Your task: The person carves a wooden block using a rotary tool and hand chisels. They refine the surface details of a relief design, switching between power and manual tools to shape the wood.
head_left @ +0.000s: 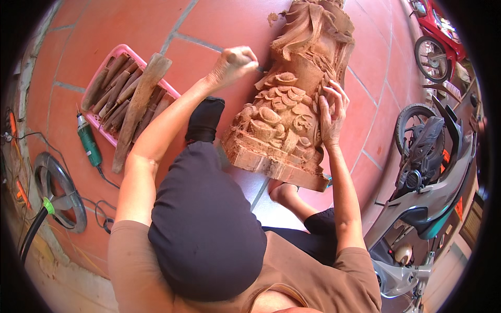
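Observation:
A brown wooden carving (292, 104) lies on the floor in front of me, covered in raised folds, round coin-like discs and lumpy shapes. Its flat base is toward me. To its left, my left hand (237, 61) is closed in a fist. A thin dark tool (262, 69) sticks out of it toward the carving's side; most of it is hidden by the fingers. My right hand (333, 112) rests against the carving's right side, fingers stretched out and somewhat apart, with nothing visible in it.
At left, a pink basket (122, 48) holds several wooden-handled tools, with a long wooden bar (138, 109) across it. A green corded power tool (90, 143) and a grey wheel-shaped ring (60, 193) lie beyond. Motorbikes (433, 182) stand right. Wood shavings (272, 19) lie on the tiles.

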Available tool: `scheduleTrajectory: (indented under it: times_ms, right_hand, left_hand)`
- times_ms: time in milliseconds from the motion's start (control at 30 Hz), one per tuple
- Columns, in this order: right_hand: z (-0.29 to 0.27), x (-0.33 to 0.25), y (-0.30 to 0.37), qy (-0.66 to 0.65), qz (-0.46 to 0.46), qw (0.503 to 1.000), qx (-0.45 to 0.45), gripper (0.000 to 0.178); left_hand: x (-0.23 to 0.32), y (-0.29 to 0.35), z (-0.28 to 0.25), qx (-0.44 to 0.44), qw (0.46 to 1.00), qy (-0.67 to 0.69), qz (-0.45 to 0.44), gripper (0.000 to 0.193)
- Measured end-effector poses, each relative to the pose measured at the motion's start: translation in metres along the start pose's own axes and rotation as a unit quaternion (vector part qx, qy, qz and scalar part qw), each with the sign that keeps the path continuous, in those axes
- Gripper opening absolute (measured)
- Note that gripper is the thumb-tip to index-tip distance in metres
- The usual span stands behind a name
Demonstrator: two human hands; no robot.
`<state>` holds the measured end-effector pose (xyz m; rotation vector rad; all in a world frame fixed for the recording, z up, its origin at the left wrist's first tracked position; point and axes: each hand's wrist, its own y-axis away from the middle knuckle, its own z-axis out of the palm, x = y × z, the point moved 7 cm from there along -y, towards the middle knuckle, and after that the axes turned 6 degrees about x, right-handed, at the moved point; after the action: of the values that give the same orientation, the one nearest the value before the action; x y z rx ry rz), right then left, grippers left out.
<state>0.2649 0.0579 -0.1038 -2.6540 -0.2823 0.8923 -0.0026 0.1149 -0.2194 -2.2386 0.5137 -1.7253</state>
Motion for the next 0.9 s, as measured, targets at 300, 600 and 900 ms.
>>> scheduleTrajectory:
  times_ms: [300, 600, 900]
  right_hand:
    - [0.007, -0.039, -0.045, 0.153, -0.148, 0.977, -0.003, 0.031]
    - [0.143, -0.048, -0.103, 0.310, -0.273, 0.870, -0.270, 0.041]
    - [0.145, -0.061, -0.085, 0.207, -0.369, 0.851, -0.311, 0.007]
  left_hand:
    - [0.011, 0.004, 0.011, 0.087, 0.971, 0.164, -0.152, 0.014]
    - [-0.011, 0.057, -0.041, 0.196, 0.902, 0.243, -0.299, 0.014]
    - [-0.005, 0.090, -0.036, 0.186, 0.883, 0.265, -0.339, 0.015]
